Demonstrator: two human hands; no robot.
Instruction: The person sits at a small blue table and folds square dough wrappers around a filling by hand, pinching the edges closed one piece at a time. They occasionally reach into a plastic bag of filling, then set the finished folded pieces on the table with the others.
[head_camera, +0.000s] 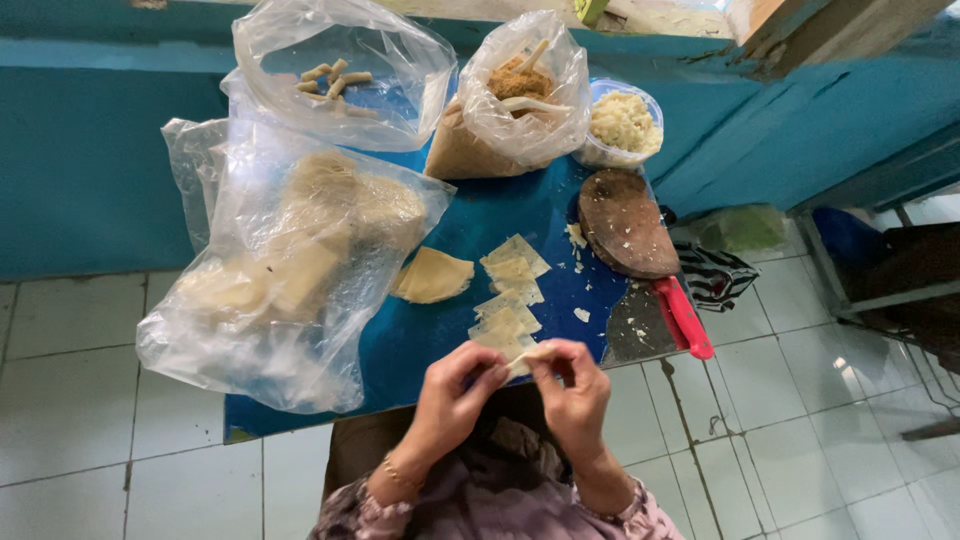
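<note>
Both hands meet just over the near edge of the blue surface (450, 240): the left hand (455, 395) and the right hand (572, 392) pinch between them a small pale yellow dough wrapper piece (527, 356), fingers closed on it from either side. The step in hand looks like rolling or folding this piece; as a judgement, the next move calls for a gentle, even twist of the fingertips so the thin sheet does not tear. Its long axis runs roughly left to right between the two grips, one end pointing at each hand, though the fingers hide most of it. Just beyond lies a row of cut pale wrapper squares (510, 295), with a folded round wrapper sheet (433, 275) beside them. Farther back stand a clear plastic bag of small finished rolls (335, 80), a bag of brown crumbly filling (515, 85), and a red-handled knife (685, 318) at right.
</note>
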